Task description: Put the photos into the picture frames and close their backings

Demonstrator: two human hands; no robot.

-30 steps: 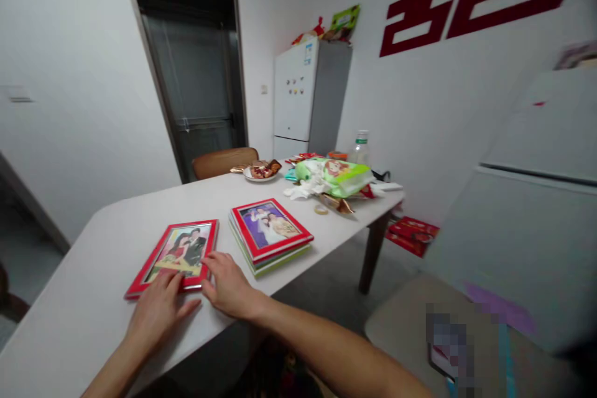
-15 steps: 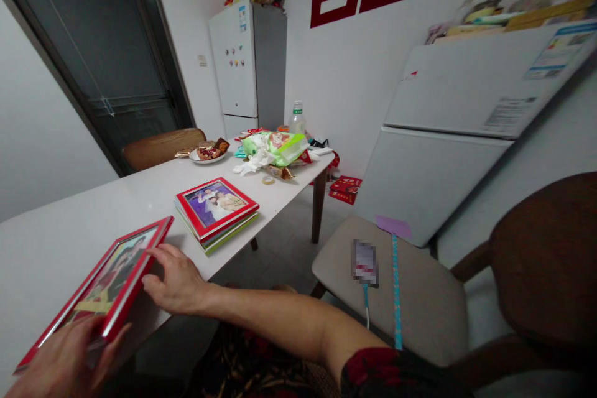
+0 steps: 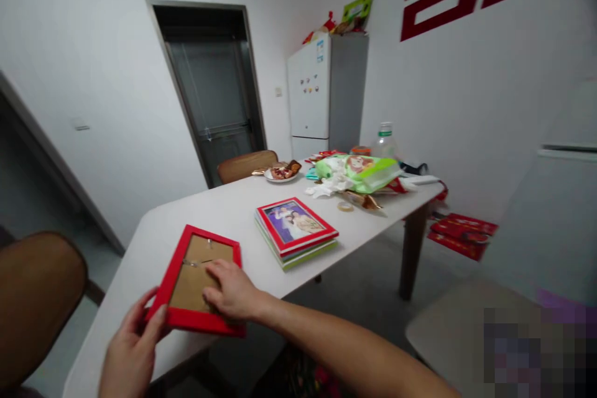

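Observation:
A red picture frame [image 3: 198, 322] is in front of me over the near edge of the table, its brown backing board [image 3: 191, 289] facing up. Small metal clips show on the board. My left hand [image 3: 135, 342] grips the frame's near left corner, thumb on top and fingers beneath. My right hand [image 3: 233, 292] rests over the right part of the backing, fingers bent and touching it, thumb apart from the index finger. Right of the frame lies a stack of picture frames [image 3: 298, 230], the top one red with a photo of people.
The white table [image 3: 163, 217] also bears a plate of food [image 3: 281, 174], a tape roll [image 3: 345, 206], a green wipes pack [image 3: 361, 173] and a clear bottle [image 3: 385, 143]. Chairs stand at left [image 3: 37, 305] and lower right [image 3: 448, 323]. A fridge [image 3: 310, 96] is behind.
The red frame has turned from its photo side to its backing side. My right hand has moved from the frame's edge onto the backing. The view has swung left.

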